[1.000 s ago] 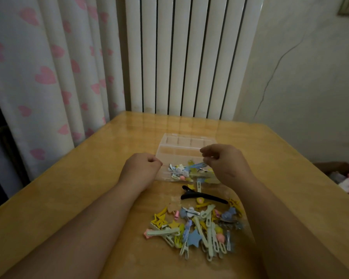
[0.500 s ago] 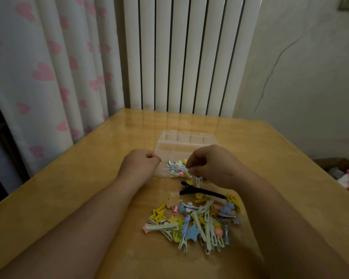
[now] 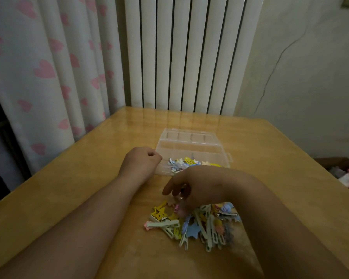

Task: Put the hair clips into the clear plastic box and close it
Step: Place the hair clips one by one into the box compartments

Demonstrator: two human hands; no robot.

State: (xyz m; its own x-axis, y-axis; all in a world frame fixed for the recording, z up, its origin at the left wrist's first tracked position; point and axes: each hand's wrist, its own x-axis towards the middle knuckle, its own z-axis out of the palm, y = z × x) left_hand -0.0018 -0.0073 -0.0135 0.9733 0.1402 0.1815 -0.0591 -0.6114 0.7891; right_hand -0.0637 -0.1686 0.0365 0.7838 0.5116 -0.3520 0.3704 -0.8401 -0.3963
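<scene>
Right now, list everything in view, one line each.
clear plastic box: one, transparent, lid open, mid-table
hair clips in box: several, yellow, blue, white, near compartments
loose hair clips: one pile, yellow, blue, green, pink, on the table nearer the person
table: one, light wood
radiator: one, white, behind the table
curtain: one, white with pink hearts, left
wall: cream, cracked, right
left hand: fist at the box's left edge
right hand: fingers down on the loose pile
</scene>
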